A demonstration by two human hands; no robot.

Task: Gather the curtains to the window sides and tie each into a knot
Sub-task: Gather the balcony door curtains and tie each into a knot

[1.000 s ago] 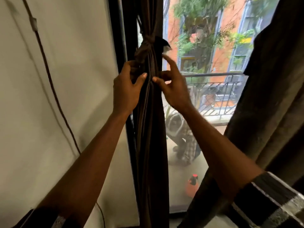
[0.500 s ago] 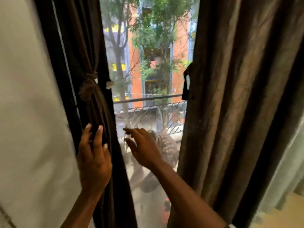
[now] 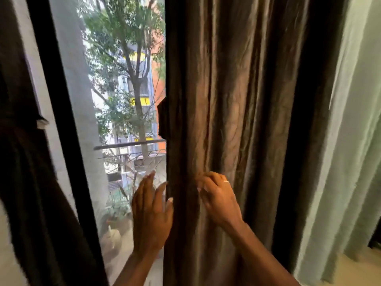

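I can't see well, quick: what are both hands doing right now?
Left hand: open, fingers straight beside the brown curtain.
Right hand: grips a fold of it.

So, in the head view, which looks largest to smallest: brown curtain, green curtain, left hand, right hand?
1. brown curtain
2. green curtain, cut by the frame edge
3. left hand and right hand: about alike, so not ranked

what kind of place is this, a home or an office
Most likely a room in a home: a tall window with a long brown curtain, a balcony railing outside, trees beyond.
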